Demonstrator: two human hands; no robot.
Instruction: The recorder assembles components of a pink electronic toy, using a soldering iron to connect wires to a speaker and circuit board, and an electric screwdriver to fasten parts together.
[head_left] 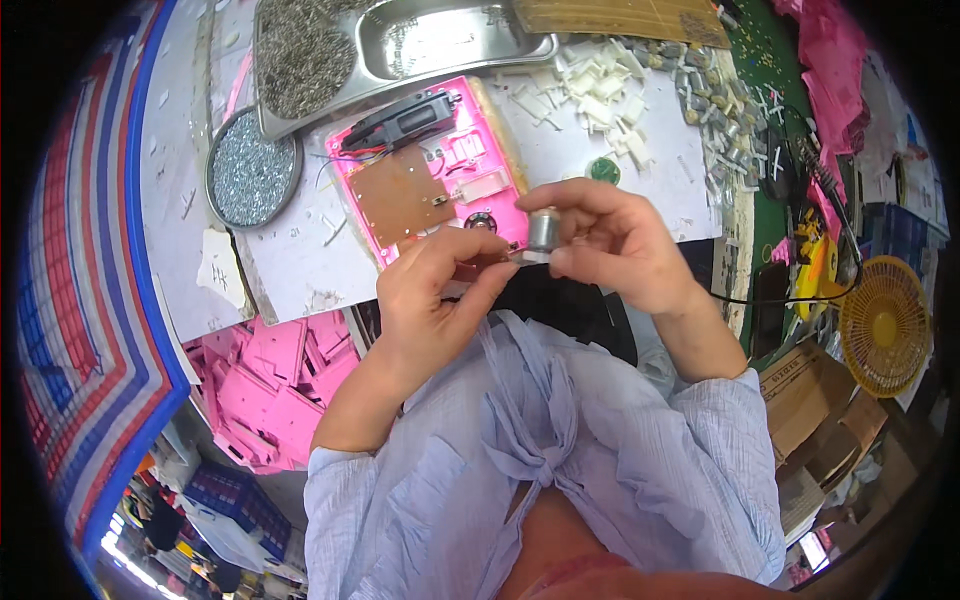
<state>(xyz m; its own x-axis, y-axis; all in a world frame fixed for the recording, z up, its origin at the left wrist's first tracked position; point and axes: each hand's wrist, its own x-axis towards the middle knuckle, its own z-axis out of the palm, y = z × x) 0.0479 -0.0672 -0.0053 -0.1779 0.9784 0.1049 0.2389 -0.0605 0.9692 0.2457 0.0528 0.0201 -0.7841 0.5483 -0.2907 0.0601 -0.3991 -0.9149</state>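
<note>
Between the thumb and fingers of my right hand (635,245) is a small silver cylindrical motor (543,230). A small white plastic piece (536,256) shows at the motor's lower end. My left hand (425,290) is closed in a pinch close beside it, and its fingertips hide what they hold. Just beyond both hands lies a pink plastic housing (362,212). It carries a long black part (405,124), a flat brown board (400,195), thin wires and a white plastic block (480,187).
A round dish of small metal pieces (252,170) and a steel tray (410,72) of screws stand behind. White plastic parts (600,85) and several motors (715,110) lie at the far right. Pink panels (275,375) are piled below left; a yellow fan (885,325) stands right.
</note>
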